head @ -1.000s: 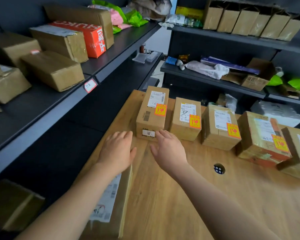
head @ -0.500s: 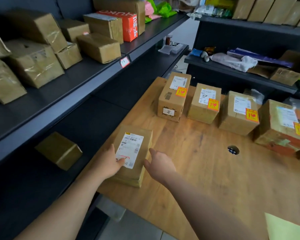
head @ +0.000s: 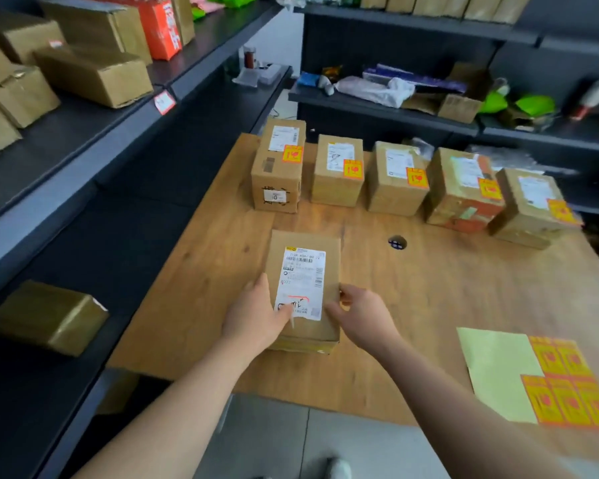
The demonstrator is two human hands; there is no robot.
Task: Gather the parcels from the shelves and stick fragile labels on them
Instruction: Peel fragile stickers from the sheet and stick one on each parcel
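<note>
A brown parcel with a white shipping label lies flat on the wooden table, near its front left. My left hand grips the parcel's left side, thumb lying over the lower part of the shipping label. My right hand holds the parcel's right edge with curled fingers. No orange sticker shows on this parcel. A sheet of orange fragile labels on pale yellow backing lies at the table's front right, apart from both hands.
Several brown parcels with orange fragile stickers stand in a row at the table's back. Dark shelves on the left hold more boxes; one taped parcel lies on the lower shelf. A cable hole is mid-table.
The parcel has come further onto the table, away from its left edge. My right hand, which hovered beside it, now holds its right edge. The label sheet has come into view.
</note>
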